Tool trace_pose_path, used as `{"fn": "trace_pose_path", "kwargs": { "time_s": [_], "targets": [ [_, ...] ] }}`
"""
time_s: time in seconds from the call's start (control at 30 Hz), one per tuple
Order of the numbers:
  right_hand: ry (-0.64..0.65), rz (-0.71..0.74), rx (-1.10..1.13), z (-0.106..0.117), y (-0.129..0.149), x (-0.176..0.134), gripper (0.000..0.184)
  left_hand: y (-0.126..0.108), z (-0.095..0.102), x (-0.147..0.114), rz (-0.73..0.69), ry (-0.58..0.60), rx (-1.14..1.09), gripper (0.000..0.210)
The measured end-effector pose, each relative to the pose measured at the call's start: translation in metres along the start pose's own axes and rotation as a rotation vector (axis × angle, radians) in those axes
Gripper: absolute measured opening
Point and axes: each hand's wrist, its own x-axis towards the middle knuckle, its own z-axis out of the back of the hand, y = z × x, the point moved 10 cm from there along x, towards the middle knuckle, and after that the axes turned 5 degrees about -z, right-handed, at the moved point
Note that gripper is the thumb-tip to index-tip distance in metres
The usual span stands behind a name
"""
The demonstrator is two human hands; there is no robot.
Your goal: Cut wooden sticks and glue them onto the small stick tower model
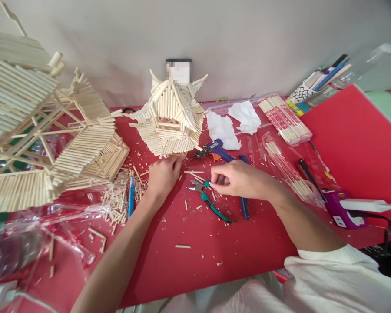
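Note:
A small pagoda model (169,108) built of thin wooden sticks stands near the wall. My left hand (163,176) is closed at the front of its base, with the fingertips partly hidden. My right hand (236,179) is pinched closed over one handle of the green-handled cutting pliers (211,206); whatever lies between its fingertips is too small to make out. The pliers rest on the red tabletop with their jaws apart. Just beyond my right hand lies a blue glue gun (220,150), with another blue-handled tool (244,208) beside my wrist.
A larger stick building (68,134) fills the left side. Loose stick pieces (117,204) and a blue pen-like tool (131,195) lie before it. Crumpled tissues (223,130), packs of chopsticks (285,119), a purple power socket (343,211) and a pen cup (303,93) are on the right.

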Motion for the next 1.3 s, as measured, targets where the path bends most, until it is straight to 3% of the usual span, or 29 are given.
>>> {"fn": "trace_pose_path", "kwargs": {
  "time_s": [0.17, 0.33, 0.9, 1.07, 1.3],
  "targets": [
    [-0.108, -0.007, 0.360, 0.006, -0.014, 0.012, 0.013, 0.001, -0.001, 0.000, -0.010, -0.014, -0.012, 0.039],
    [-0.237, 0.053, 0.470, 0.011, -0.017, 0.017, 0.017, 0.000, -0.002, 0.000, -0.020, -0.001, -0.051, 0.042],
    [-0.479, 0.358, 0.010, 0.023, 0.019, 0.029, 0.015, -0.001, -0.002, -0.001, -0.024, 0.018, -0.107, 0.035],
    [-0.551, 0.384, -0.106, 0.018, 0.018, 0.034, 0.018, -0.001, -0.002, -0.001, -0.024, 0.018, -0.105, 0.034],
    [-0.554, 0.383, -0.171, 0.010, 0.009, 0.037, 0.022, 0.000, -0.003, -0.002, -0.013, 0.033, -0.107, 0.034]
  ]
}}
